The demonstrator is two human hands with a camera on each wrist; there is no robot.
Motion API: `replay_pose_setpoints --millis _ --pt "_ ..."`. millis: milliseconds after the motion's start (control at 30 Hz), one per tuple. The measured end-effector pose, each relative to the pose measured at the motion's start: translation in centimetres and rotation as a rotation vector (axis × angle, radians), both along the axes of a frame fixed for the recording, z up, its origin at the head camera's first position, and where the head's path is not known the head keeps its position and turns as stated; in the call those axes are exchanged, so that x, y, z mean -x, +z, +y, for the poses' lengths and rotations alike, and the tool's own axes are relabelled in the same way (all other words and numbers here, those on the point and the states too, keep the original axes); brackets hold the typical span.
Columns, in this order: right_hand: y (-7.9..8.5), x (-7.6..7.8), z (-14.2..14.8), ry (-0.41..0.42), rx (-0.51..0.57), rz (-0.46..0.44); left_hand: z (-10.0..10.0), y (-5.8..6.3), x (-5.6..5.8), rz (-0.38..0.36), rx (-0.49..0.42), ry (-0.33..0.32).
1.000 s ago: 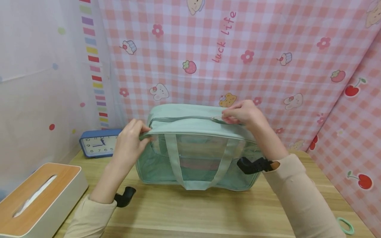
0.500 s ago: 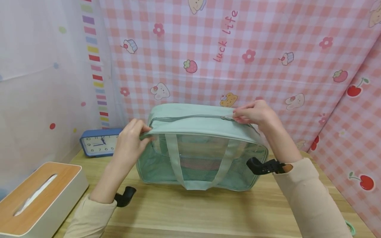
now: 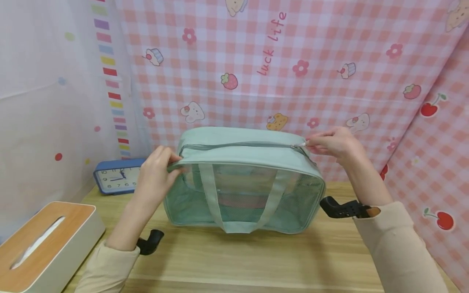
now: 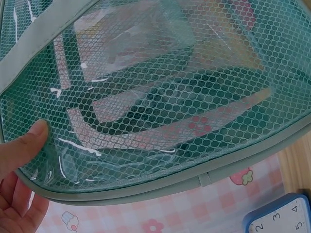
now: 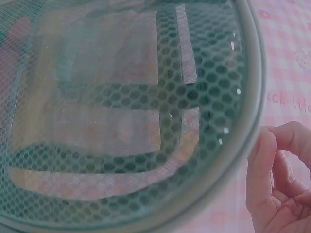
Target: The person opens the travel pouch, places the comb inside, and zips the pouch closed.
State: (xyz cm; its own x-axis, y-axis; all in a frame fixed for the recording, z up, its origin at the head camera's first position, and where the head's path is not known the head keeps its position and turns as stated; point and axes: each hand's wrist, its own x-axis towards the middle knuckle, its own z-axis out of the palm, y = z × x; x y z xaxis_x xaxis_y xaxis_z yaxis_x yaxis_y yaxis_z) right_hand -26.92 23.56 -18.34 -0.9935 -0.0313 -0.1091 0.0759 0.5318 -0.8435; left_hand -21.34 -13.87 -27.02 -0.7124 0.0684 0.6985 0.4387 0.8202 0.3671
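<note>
A mint-green bag (image 3: pixel 242 195) with clear mesh-patterned sides stands upright on the table. Its top zipper (image 3: pixel 234 144) runs closed from the left up to the zipper pull (image 3: pixel 301 144) near the right end. My left hand (image 3: pixel 157 171) pinches the bag's upper left corner between thumb and fingers. At the other end, my right hand (image 3: pixel 335 144) pinches the zipper pull; in the right wrist view the bag's edge hides the fingertips' contact. A strap handle (image 3: pixel 234 227) hangs down the front.
A blue clock (image 3: pixel 119 175) stands behind my left hand. At the left front is a white tissue box (image 3: pixel 51 244) with a wooden lid. A pink checked cloth (image 3: pixel 234 53) hangs behind the bag over the wooden table (image 3: pixel 227 264).
My right hand has moved right along the bag's top, drawing the zipper pull toward the right end. My left hand keeps its grip on the left corner.
</note>
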Motion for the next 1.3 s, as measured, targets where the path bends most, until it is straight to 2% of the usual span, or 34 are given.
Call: replay_pose_setpoints --millis 100,400,633,767,1100,1300 --pt "-0.1 -0.1 0.5 -0.004 0.038 -0.022 -0.1 0.0 0.0 -0.006 0.001 0.005" --pt "-0.8 -0.2 1.8 0.009 0.133 0.007 -0.1 -0.2 0.0 -0.009 0.005 0.009" --pt "-1.5 0.1 3.2 0.04 0.168 -0.006 -0.1 -0.3 0.1 -0.013 0.011 0.015" --pt "-2.0 0.2 4.2 0.024 0.227 -0.041 0.0 -0.3 0.2 -0.012 0.011 0.013" --pt "-4.9 0.0 7.4 0.025 0.501 -0.156 0.1 -0.2 0.1 -0.002 0.011 0.013" --pt "-6.1 0.1 8.5 0.025 0.536 -0.192 0.0 -0.1 0.1 0.001 0.013 0.022"
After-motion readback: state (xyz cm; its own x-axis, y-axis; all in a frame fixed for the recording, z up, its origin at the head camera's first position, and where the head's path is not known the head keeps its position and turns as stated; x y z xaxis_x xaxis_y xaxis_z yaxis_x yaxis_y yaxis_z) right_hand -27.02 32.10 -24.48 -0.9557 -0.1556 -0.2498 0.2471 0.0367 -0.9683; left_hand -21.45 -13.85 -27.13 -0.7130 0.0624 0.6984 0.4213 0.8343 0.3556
